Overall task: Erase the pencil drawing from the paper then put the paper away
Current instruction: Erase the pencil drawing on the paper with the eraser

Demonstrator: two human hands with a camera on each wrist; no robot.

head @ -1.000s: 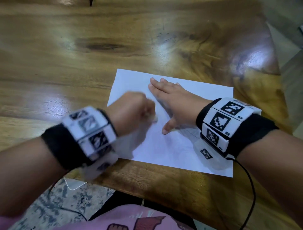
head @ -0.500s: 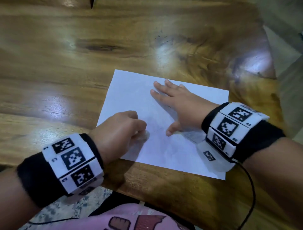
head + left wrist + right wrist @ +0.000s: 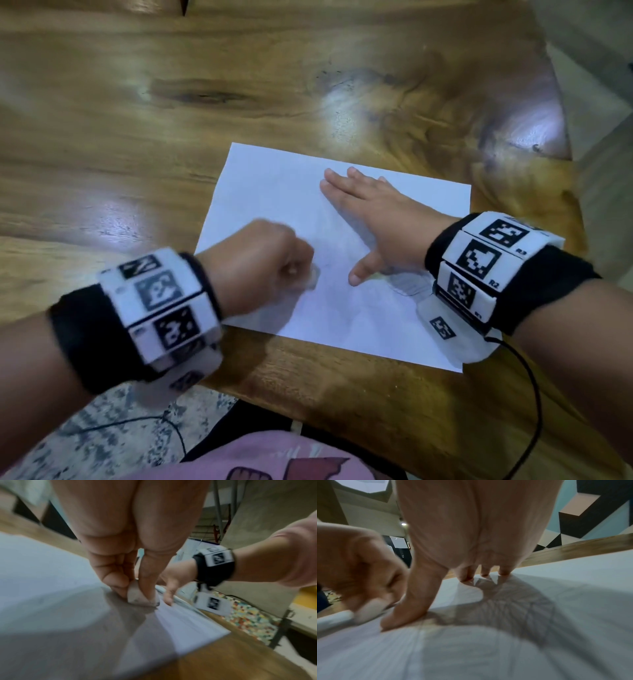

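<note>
my left hand pinches a white eraser between thumb and curled fingers, its tip pressed on the paper. my right hand lies flat on the sheet, fingers straight. paper rests on the wooden table; faint pencil lines remain.

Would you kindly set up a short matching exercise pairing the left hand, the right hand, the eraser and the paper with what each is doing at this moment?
Column one:
1. left hand
2. right hand
3. eraser
4. paper

Column two:
A. lies flat on the wooden table
B. fingers spread, pressing the sheet down
C. pinched between thumb and fingers, tip on the sheet
D. curled into a fist around a small white block

Pairs: 1-D, 2-B, 3-C, 4-A
</note>
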